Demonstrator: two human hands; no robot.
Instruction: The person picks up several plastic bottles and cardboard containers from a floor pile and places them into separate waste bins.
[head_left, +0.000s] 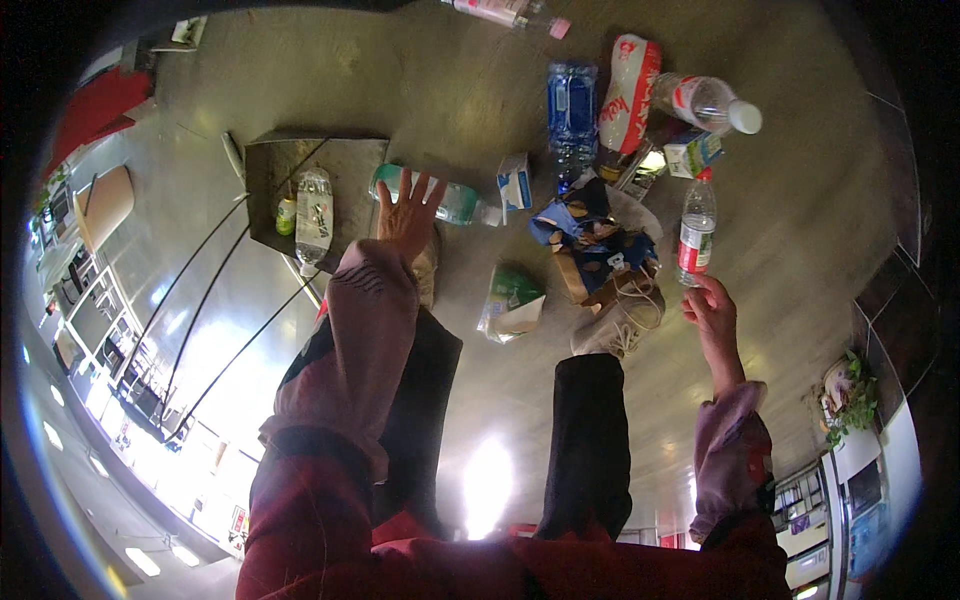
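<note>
My left hand (407, 221) reaches over a green-tinted plastic bottle (454, 202) lying on the floor, its fingers spread apart. Whether the palm presses on the bottle cannot be told. A dustpan (349, 161) with long thin rods lies beside this hand. Inside it are a clear plastic bottle (315, 210) with a white label and a small green-yellow bottle (286, 216). My right hand (712, 311) pinches the base of a clear bottle (698, 225) with a red cap and red label, its cap end pointing away from me.
Beyond my shoes (619, 322) lie a blue bottle (572, 112), a red-and-white package (628, 94), a white-capped bottle (697, 101) and a carton (690, 154). Blue patterned packaging (592, 225), a small box (514, 184) and a green wrapper (514, 300) are nearer. A potted plant (851, 397) stands right.
</note>
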